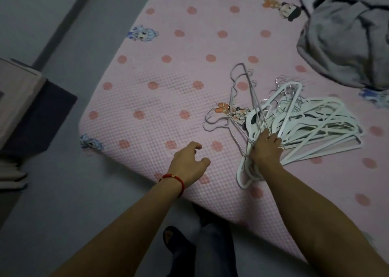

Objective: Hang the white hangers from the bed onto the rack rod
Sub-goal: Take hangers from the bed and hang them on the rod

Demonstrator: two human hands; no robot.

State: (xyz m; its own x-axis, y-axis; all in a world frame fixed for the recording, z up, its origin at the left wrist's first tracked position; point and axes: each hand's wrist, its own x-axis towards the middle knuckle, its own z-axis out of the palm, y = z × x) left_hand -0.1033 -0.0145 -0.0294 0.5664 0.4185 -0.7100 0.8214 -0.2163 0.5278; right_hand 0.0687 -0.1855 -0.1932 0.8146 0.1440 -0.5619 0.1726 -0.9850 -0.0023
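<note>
White hangers (311, 127) lie in a loose, overlapping heap on the bed (160, 99), toward its right part and near the front edge. Most are flat plastic ones fanned out to the right; several thin wire ones (237, 99) sprawl to the left of the heap, their hooks tangled together. The bed is covered with a pink sheet printed with darker pink flower dots and small cartoon figures. One of those figures (233, 113) sits partly under the wire hangers.

The right hand (266, 148) rests on the near end of the heap, its fingers curled down around a bunch of the hangers where they converge, so it is clenched on them. A few hanger ends stick out below the wrist, toward the mattress edge. The left hand (189, 163) is over the sheet, just left of the heap and apart from it, fingers loosely bent and spread, grasping nothing. A red cord bracelet (174, 178) circles the left wrist.

A crumpled grey blanket (345, 36) is bunched at the far right of the bed, well apart from the hands and just beyond the heap. On the grey floor (63, 192) to the left stands a box-like piece with a dark side (35, 116); what it is cannot be told. At the bottom, between the forearms, a dark slipper (174, 241) and a grey trouser leg (214, 249) show beside the mattress edge.
</note>
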